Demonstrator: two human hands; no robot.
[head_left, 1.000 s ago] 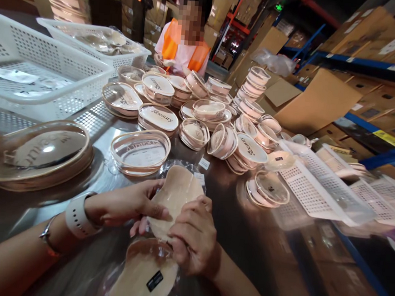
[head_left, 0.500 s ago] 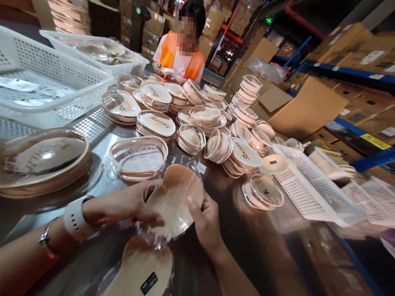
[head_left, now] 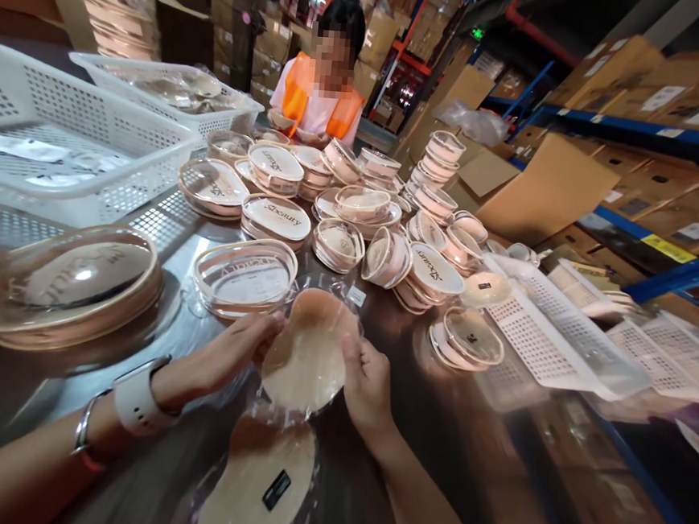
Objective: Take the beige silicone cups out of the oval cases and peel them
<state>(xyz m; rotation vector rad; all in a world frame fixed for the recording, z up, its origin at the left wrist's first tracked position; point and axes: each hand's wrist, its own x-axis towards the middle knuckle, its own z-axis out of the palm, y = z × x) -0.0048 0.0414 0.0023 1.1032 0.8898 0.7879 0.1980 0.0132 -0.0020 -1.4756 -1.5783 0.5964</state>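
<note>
Low pad: It is nearest, at the bottom middle, in clear wrap with a black tag. Half a second ago it sat a bit more left.
Right hand: From far away I see it clamped on the right edge of the top pad, thumb in front. One second ago its fingers lay over the pad's lower part.
Left hand: Its fingers are at the pad's left edge. I can't tell if they pinch or just touch. Half a second ago its thumb lay on the front.
Where the top pad is: Middle of the frame, between the two hands. With that thumb off, I think more of its front is free to see.
Clear cases: Past the hands on the counter, they look the same as half a second ago.
Worker in orange: Top middle, behind the cases.
</note>
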